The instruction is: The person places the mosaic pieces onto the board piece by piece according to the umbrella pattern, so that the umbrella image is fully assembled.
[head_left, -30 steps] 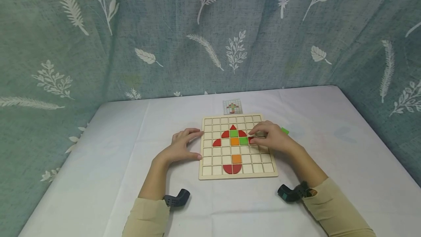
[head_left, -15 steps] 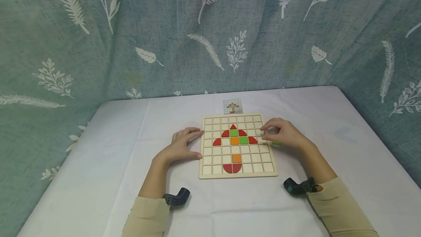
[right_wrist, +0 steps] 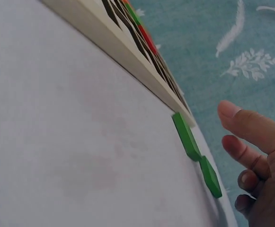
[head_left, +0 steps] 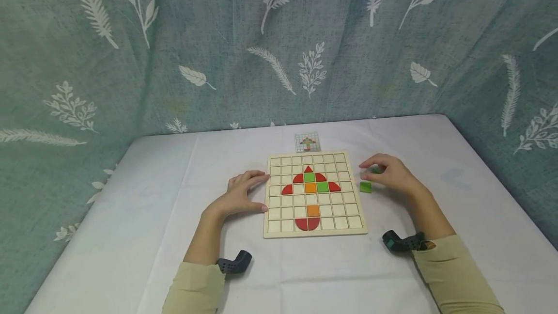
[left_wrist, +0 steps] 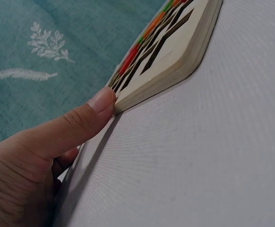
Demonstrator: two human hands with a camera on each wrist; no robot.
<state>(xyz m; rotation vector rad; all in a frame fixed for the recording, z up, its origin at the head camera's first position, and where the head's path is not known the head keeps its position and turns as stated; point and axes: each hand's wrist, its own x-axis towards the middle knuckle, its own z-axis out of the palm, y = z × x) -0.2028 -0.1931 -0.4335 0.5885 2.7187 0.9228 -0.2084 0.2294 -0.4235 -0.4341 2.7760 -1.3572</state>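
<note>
A wooden grid board (head_left: 344,232) lies on the white table. Set in its squares are red quarter-round pieces (head_left: 301,224), a red triangle (head_left: 308,169), green squares (head_left: 322,187) and orange squares (head_left: 313,211). My left hand (head_left: 237,196) is spread along the board's left edge, thumb (left_wrist: 102,100) and fingertips touching the rim. To the right of the board, my right hand (head_left: 392,174) hovers with thumb and forefinger apart and nothing between them. Just by its fingertips lie two loose green tiles, one nearer (right_wrist: 186,137) and one farther (right_wrist: 210,177); the hand partly hides one in the head view.
Behind the board lies a small pattern card (head_left: 307,142) printed with a coloured figure on a grid. A patterned blue-green curtain (head_left: 244,86) stands along the table's back and sides. Each wrist wears a black camera mount (head_left: 236,262).
My right hand has let go of a red quarter-round piece, now in the board's right side, and moved right, off the board to the green tiles. The left hand stays put.
</note>
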